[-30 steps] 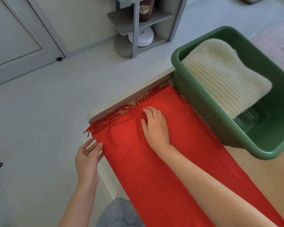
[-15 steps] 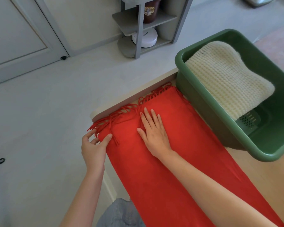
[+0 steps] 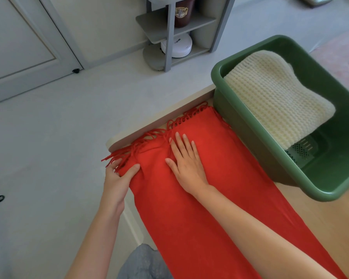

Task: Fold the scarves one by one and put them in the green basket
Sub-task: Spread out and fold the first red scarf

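The red scarf [image 3: 210,208] lies stretched along the tabletop [image 3: 320,218] beside the green basket [image 3: 250,137], which holds a folded cream scarf [image 3: 274,93], so the fold looks barely begun: the right hand [image 3: 186,166] presses flat with straight fingers [image 3: 186,140] near the fringe, while the left hand [image 3: 119,178] pinches the fringed corner, which next needs lifting over.

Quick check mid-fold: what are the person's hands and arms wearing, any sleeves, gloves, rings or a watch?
Nothing shows on them. The left hand and right hand are ungloved, with no rings visible. The left forearm and right forearm are bare to the frame edge: no sleeve, watch or bracelet in view.
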Demonstrator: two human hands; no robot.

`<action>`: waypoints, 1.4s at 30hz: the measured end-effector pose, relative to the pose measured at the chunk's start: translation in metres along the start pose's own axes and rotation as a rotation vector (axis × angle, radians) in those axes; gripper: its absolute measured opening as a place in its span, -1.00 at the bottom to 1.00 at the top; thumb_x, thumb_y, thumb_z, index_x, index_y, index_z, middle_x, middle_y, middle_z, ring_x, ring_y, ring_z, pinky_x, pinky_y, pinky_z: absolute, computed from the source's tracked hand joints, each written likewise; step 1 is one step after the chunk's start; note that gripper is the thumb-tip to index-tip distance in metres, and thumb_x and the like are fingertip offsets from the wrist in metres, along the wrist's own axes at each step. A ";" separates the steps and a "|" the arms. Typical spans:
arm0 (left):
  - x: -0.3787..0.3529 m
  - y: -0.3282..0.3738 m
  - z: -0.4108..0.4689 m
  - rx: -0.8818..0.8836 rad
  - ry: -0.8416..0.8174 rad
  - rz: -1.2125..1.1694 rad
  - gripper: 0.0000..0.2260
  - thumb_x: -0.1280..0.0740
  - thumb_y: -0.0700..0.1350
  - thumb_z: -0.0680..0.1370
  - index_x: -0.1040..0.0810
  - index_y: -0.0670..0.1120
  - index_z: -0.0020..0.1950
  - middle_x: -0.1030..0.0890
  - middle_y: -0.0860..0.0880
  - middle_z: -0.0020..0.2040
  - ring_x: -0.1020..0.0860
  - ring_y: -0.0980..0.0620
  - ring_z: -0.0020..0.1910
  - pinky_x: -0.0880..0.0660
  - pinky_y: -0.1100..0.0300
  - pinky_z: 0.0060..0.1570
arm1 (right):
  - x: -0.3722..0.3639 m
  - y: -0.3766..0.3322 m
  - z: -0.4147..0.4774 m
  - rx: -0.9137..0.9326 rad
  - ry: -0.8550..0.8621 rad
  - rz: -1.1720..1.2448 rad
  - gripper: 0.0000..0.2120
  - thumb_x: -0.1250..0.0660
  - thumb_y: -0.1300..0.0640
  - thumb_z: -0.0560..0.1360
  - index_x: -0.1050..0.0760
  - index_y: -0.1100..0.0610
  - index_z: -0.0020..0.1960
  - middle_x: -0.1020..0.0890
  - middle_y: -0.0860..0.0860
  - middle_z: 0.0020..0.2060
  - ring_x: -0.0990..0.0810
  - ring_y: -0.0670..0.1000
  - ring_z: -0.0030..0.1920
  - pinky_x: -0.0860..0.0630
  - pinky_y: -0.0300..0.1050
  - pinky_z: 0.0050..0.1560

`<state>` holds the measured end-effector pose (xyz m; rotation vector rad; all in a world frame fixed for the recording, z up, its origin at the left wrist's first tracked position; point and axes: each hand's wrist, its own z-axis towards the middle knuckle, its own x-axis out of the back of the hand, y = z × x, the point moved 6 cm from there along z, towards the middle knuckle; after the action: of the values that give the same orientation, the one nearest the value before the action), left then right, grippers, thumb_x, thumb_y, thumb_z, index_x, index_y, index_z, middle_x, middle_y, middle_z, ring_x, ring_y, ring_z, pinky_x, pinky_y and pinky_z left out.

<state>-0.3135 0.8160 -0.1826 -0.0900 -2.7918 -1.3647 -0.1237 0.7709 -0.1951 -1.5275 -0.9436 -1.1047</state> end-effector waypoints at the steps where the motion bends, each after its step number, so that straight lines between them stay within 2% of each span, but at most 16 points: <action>1: -0.002 0.002 -0.002 -0.015 0.011 -0.032 -0.51 -0.46 -0.20 0.47 -0.32 -0.03 0.32 -0.53 -0.12 0.22 -0.55 -0.03 0.18 -0.47 0.06 0.22 | 0.001 0.000 0.000 0.002 -0.003 0.011 -0.38 0.18 -0.18 0.59 -0.04 0.13 0.55 0.01 0.06 0.55 0.13 0.04 0.54 0.22 -0.02 0.51; 5: -0.004 0.007 -0.009 -0.078 0.068 -0.088 -0.53 -0.42 -0.23 0.51 -0.30 0.03 0.31 -0.57 -0.12 0.12 -0.59 0.00 0.05 -0.53 0.06 0.14 | 0.004 0.000 -0.001 0.018 -0.034 0.058 -0.34 0.25 -0.20 0.55 0.03 0.10 0.56 0.10 0.03 0.55 0.23 0.00 0.53 0.31 -0.08 0.50; 9: 0.002 0.003 -0.006 -0.086 0.056 -0.016 -0.44 -0.42 -0.27 0.49 -0.30 0.02 0.40 -0.56 -0.15 0.16 -0.58 -0.04 0.11 -0.53 0.04 0.13 | 0.007 0.002 -0.001 0.026 -0.029 0.095 -0.35 0.24 -0.20 0.56 0.05 0.10 0.56 0.13 0.01 0.55 0.23 -0.02 0.53 0.31 -0.11 0.49; 12: 0.008 0.006 -0.006 -0.142 0.085 0.027 -0.45 -0.45 -0.28 0.46 -0.37 0.00 0.38 -0.64 -0.08 -0.04 -0.62 0.06 -0.06 -0.55 0.18 -0.04 | 0.008 0.006 0.000 0.039 -0.036 0.084 -0.36 0.24 -0.20 0.56 0.09 0.07 0.56 0.15 0.00 0.54 0.26 -0.03 0.53 0.31 -0.12 0.49; 15: 0.010 0.007 -0.007 -0.160 0.138 0.003 -0.49 -0.50 -0.25 0.41 -0.42 -0.02 0.30 -0.64 -0.02 -0.10 -0.63 0.16 -0.14 -0.56 0.28 -0.09 | 0.007 0.012 -0.001 0.037 -0.050 0.052 -0.36 0.26 -0.21 0.56 0.12 0.05 0.55 0.17 0.00 0.54 0.27 -0.04 0.52 0.32 -0.11 0.49; 17: 0.011 0.006 -0.006 -0.164 0.164 -0.028 -0.53 -0.52 -0.24 0.40 -0.43 -0.03 0.23 -0.64 0.01 -0.13 -0.62 0.25 -0.23 -0.54 0.39 -0.19 | 0.007 0.019 0.000 0.001 -0.048 0.004 -0.36 0.28 -0.22 0.55 0.15 0.04 0.55 0.17 0.02 0.54 0.26 -0.02 0.53 0.32 -0.10 0.49; 19: 0.012 0.004 -0.004 -0.162 0.198 -0.053 -0.55 -0.53 -0.23 0.39 -0.44 -0.04 0.18 -0.64 -0.02 -0.16 -0.61 0.19 -0.23 -0.52 0.34 -0.18 | 0.007 0.030 0.001 -0.027 -0.034 -0.065 -0.35 0.28 -0.24 0.54 0.18 0.03 0.55 0.14 0.03 0.55 0.22 0.00 0.53 0.26 -0.05 0.50; 21: 0.013 0.001 -0.003 -0.153 0.212 -0.068 -0.55 -0.54 -0.21 0.38 -0.42 -0.03 0.17 -0.63 -0.02 -0.19 -0.59 0.13 -0.22 -0.52 0.22 -0.09 | 0.012 0.041 0.004 -0.046 -0.010 -0.074 -0.34 0.27 -0.25 0.54 0.21 0.04 0.54 0.12 0.04 0.55 0.18 0.02 0.54 0.20 -0.01 0.52; 23: 0.014 -0.001 -0.002 -0.135 0.205 -0.090 -0.52 -0.53 -0.20 0.39 -0.37 -0.03 0.19 -0.63 -0.01 -0.18 -0.59 0.13 -0.19 -0.52 0.18 -0.03 | 0.023 0.052 0.008 -0.091 0.058 0.012 -0.35 0.20 -0.21 0.56 0.14 0.08 0.55 0.05 0.04 0.55 0.11 0.04 0.54 0.12 -0.01 0.52; 26: 0.016 -0.002 -0.001 -0.120 0.181 -0.114 -0.53 -0.48 -0.21 0.45 -0.35 -0.03 0.26 -0.62 0.02 -0.13 -0.59 0.15 -0.11 -0.51 0.24 0.01 | 0.051 0.079 0.017 -0.300 0.291 0.196 -0.51 -0.07 0.01 0.63 -0.20 0.20 0.49 -0.26 0.14 0.47 -0.22 0.16 0.46 -0.13 0.01 0.44; 28: 0.017 -0.001 -0.002 -0.125 0.172 -0.118 -0.52 -0.46 -0.22 0.47 -0.35 -0.04 0.31 -0.62 0.01 -0.09 -0.60 0.12 -0.05 -0.51 0.21 0.06 | 0.059 0.094 0.026 -0.425 0.327 0.206 -0.60 -0.17 0.11 0.61 -0.33 0.21 0.41 -0.39 0.16 0.34 -0.33 0.17 0.33 -0.25 0.03 0.36; 30: 0.020 -0.001 -0.002 -0.129 0.184 -0.108 -0.52 -0.47 -0.22 0.46 -0.35 -0.01 0.29 -0.63 -0.02 -0.09 -0.62 0.08 -0.04 -0.51 0.15 0.10 | 0.060 0.097 0.036 -0.463 0.303 0.155 -0.66 -0.22 0.12 0.59 -0.41 0.20 0.33 -0.45 0.15 0.24 -0.37 0.15 0.26 -0.29 0.03 0.29; 35: 0.026 -0.004 -0.002 -0.126 0.204 -0.086 -0.57 -0.49 -0.20 0.45 -0.38 0.01 0.21 -0.63 -0.06 -0.11 -0.62 0.04 -0.06 -0.53 0.06 0.14 | 0.062 0.096 0.052 -0.534 0.324 0.180 -0.80 -0.30 0.14 0.54 -0.48 0.19 0.13 -0.50 0.13 0.12 -0.42 0.14 0.19 -0.30 -0.02 0.20; 38: 0.030 -0.004 -0.002 -0.144 0.202 -0.067 -0.55 -0.48 -0.22 0.45 -0.41 0.00 0.26 -0.63 0.03 -0.15 -0.63 0.14 -0.07 -0.54 0.24 0.02 | 0.064 0.094 0.056 -0.546 0.347 0.252 -0.82 -0.32 0.14 0.53 -0.46 0.19 0.09 -0.52 0.12 0.09 -0.43 0.13 0.18 -0.33 -0.02 0.15; 40: 0.031 -0.004 -0.001 -0.144 0.192 -0.060 -0.54 -0.48 -0.24 0.45 -0.43 -0.02 0.29 -0.63 0.08 -0.19 -0.62 0.29 -0.22 -0.52 0.41 -0.13 | 0.062 0.094 0.059 -0.565 0.329 0.291 -0.76 -0.35 0.10 0.52 -0.45 0.18 0.12 -0.55 0.12 0.07 -0.43 0.14 0.17 -0.33 -0.01 0.16; 42: 0.033 -0.005 0.001 -0.123 0.191 -0.079 -0.54 -0.48 -0.25 0.45 -0.44 -0.05 0.29 -0.62 0.07 -0.21 -0.61 0.33 -0.29 -0.52 0.45 -0.22 | 0.062 0.094 0.062 -0.583 0.312 0.310 -0.81 -0.34 0.09 0.52 -0.47 0.16 0.06 -0.56 0.10 0.04 -0.43 0.14 0.15 -0.34 0.01 0.15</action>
<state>-0.3466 0.8145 -0.1855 0.1420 -2.5805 -1.4758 -0.0059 0.8146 -0.1665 -1.8096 -0.1575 -1.4038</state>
